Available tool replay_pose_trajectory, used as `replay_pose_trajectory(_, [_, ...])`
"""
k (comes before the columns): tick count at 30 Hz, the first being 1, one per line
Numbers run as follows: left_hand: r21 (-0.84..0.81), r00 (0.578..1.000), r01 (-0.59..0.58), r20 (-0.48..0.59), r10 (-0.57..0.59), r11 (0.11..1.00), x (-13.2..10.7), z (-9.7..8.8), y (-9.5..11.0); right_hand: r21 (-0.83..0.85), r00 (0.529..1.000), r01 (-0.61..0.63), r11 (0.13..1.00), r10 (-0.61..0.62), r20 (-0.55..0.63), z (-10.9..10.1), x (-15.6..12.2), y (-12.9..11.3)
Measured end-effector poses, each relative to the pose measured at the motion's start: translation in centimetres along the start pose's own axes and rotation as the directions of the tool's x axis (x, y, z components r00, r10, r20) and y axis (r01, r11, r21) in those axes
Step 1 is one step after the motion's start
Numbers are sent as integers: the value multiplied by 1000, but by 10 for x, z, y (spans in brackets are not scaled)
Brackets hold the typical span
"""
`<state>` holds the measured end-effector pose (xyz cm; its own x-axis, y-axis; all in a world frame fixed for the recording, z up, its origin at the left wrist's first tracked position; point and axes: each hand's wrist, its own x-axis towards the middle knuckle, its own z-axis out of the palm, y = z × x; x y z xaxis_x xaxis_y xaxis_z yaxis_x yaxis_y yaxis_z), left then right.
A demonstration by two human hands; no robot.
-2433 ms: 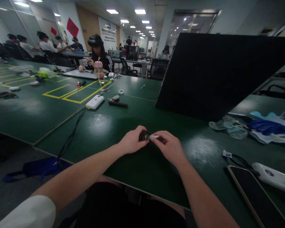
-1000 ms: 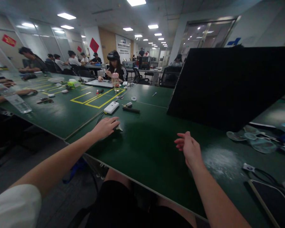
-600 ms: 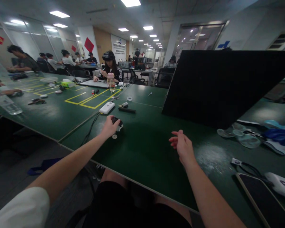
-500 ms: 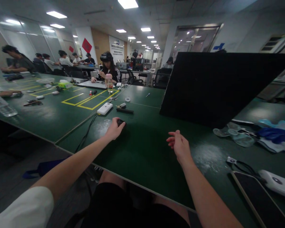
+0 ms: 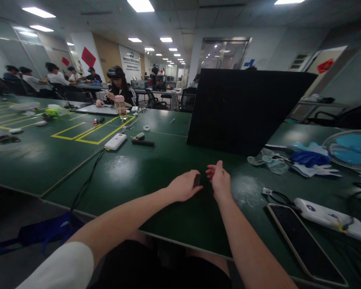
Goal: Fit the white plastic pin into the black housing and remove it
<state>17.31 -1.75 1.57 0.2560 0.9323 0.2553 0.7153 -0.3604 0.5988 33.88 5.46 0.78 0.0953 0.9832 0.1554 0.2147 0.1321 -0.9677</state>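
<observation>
A small dark block-like object (image 5: 197, 180) is in my left hand (image 5: 183, 186), gripped between thumb and fingers low over the green table (image 5: 165, 160); its exact kind does not show. Just to its right, my right hand (image 5: 220, 179) is held with loosely bent fingers and the thumb raised, nothing visible in it. A narrow gap separates the two hands. Beyond them lie a dark flat bar (image 5: 142, 142), a small grey item (image 5: 140, 136) and a roll of tape (image 5: 146, 128).
A large black panel (image 5: 243, 112) stands tilted behind my right hand. On the right are a phone (image 5: 303, 241), a white power bank (image 5: 331, 218), gloves (image 5: 311, 159) and a fan (image 5: 351, 146). Another power bank (image 5: 116, 141) lies left. A person (image 5: 120, 88) sits across, near a bottle (image 5: 120, 107).
My left hand has moved right with the dark object, from the left part of the table to close beside my right hand. The camera view has turned right.
</observation>
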Motion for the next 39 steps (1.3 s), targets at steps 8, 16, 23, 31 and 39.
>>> replay_pose_trajectory(8, [-311, 855, 45, -480, -198, 949, -14, -51, -41, -359, 902, 368, 858, -237, 360, 5, -13, -22])
replay_pose_trajectory(16, [-233, 838, 261, -426, -340, 937, -43, -81, -94, -373, 558, 784, 496, -302, 773, 30, -58, -46])
replay_pose_trajectory(23, [20, 952, 226, -215, -217, 974, -50, -77, -64, -352, 624, 645, 678, -202, 755, 29, -51, -39])
replay_pose_trajectory(31, [-34, 970, 198, -139, -201, 980, -53, -65, -49, -272, 697, 682, 679, -490, 524, 33, -53, -47])
replay_pose_trajectory(39, [-108, 979, 180, -74, -188, 978, -55, -61, -45, -294, 540, 816, 497, -475, 695, 36, -61, -46])
